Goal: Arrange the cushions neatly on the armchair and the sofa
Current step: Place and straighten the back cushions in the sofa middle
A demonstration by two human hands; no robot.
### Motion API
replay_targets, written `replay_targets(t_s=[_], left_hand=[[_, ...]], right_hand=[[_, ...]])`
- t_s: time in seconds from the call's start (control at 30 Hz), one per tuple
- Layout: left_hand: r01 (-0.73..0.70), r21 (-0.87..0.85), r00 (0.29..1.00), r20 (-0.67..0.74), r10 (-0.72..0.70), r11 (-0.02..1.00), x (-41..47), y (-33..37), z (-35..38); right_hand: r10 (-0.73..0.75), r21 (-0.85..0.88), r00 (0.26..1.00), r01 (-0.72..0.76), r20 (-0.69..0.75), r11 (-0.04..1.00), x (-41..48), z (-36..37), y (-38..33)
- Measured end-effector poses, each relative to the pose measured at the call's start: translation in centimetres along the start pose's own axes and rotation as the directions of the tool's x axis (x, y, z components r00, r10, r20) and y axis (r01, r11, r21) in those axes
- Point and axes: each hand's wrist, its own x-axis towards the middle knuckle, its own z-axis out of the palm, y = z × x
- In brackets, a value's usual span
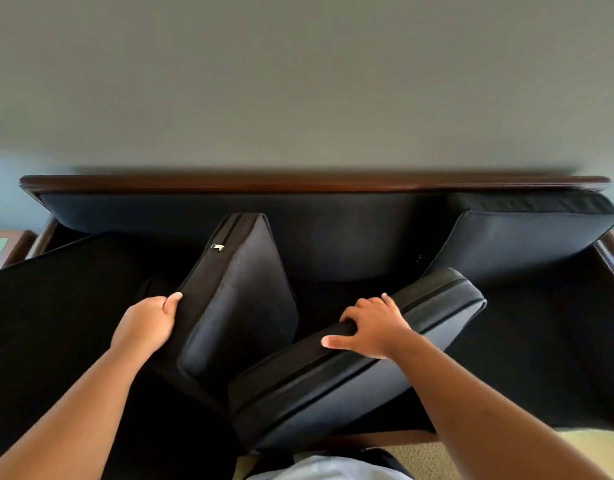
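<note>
A dark wooden-framed sofa [298, 183] fills the view, with a long black back pad [229, 213] along its rail. My left hand [149, 322] grips the zipped edge of a dark grey cushion [243, 299] standing on its end in the middle of the seat. My right hand [371, 327] is closed over the upper zipped edge of a second cushion [350, 386], which lies tilted across the seat front. A third cushion [520, 237] leans against the backrest at the right. Another black cushion [56, 306] lies slanted at the left.
A grey wall [298, 81] rises behind the sofa. A wooden side table [7, 244] shows at the far left, and the sofa's right armrest [613, 254] at the far right. Beige carpet [437, 459] lies by my feet.
</note>
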Motion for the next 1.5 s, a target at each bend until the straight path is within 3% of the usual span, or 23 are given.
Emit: replay_targets(t_s=[0.1,0.2,0.37,0.53,0.77,0.93,1.1,1.27,1.5], left_hand=[[0.06,-0.002,0.998,-0.005,-0.06,0.998,-0.9,1.5,0.7],[0.125,0.051,0.992,0.015,-0.126,0.991,-1.5,2.9,0.9],[0.185,0.047,0.983,-0.011,-0.185,0.982,-3.2,5.1,1.8],[0.148,-0.002,0.989,-0.015,-0.148,0.989,-6.2,6.9,2.7],[0.133,0.092,0.989,0.049,-0.138,0.987,-6.3,9.5,1.8],[0.049,0.07,0.998,-0.045,-0.046,0.996,-6.9,11.3,1.9],[-0.083,0.285,0.993,0.102,0.055,0.955,-6.8,13.2,2.1],[-0.181,0.407,0.983,0.111,0.149,0.895,-5.0,14.3,2.4],[-0.123,0.291,0.989,0.119,0.092,0.949,-2.9,16.2,2.0]], right_hand=[[-0.095,0.019,0.994,0.094,0.059,0.995,-1.4,-1.1,5.2],[-0.206,-0.164,0.972,0.223,0.115,0.961,-2.5,-1.5,7.9],[-0.365,-0.318,0.929,0.326,-0.069,0.89,-3.4,0.3,8.8],[-0.426,-0.318,0.902,0.383,-0.074,0.867,-5.3,2.1,9.6],[-0.358,-0.333,0.933,0.327,-0.034,0.885,-5.5,1.2,8.3],[-0.277,-0.317,0.961,0.261,-0.006,0.912,-5.6,1.0,6.9],[-0.181,-0.313,0.983,0.177,0.014,0.933,-6.7,1.4,4.8],[-0.043,-0.201,0.999,0.042,0.0,0.979,-10.0,3.6,2.3],[0.091,-0.074,0.993,-0.096,-0.072,0.993,-14.7,7.2,1.9]])
